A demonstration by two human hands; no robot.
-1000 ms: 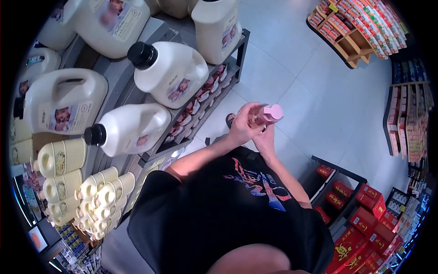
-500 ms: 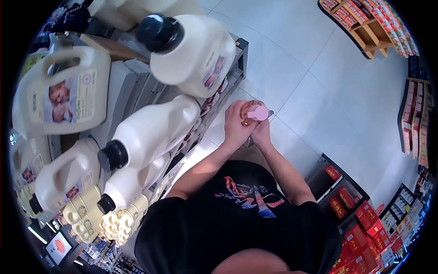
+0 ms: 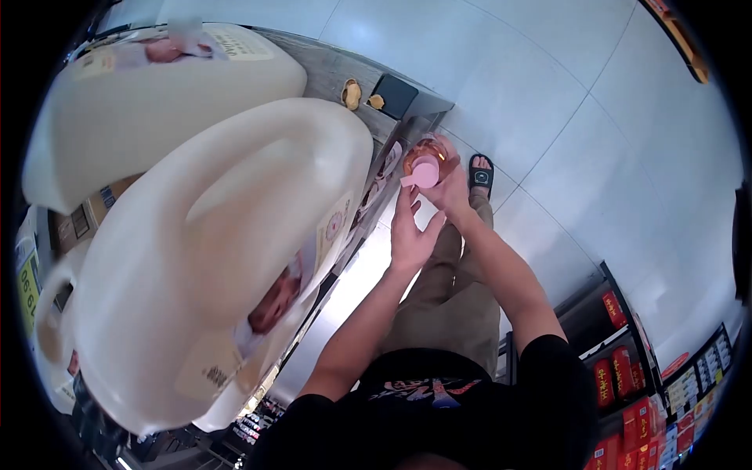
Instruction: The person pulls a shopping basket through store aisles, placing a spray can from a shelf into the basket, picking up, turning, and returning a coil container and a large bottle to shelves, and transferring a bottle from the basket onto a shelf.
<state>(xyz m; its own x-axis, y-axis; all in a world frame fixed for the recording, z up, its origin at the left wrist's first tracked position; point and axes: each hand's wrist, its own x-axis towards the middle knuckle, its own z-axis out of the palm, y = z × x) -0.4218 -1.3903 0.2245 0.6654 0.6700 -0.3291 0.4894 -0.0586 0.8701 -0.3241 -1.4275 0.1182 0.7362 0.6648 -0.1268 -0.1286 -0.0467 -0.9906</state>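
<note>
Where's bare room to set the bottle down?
Widest: floor between the sandal and red packages. Small: shelf-top strip between white jugs and the peanut-shaped piece, probably tight for the bottle. Crowded: left side, jugs; lower right, red packages.

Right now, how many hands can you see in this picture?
2: the right hand holds the bottle; the left hand is open near the pink cap, perhaps touching it. No other hand shows.
</note>
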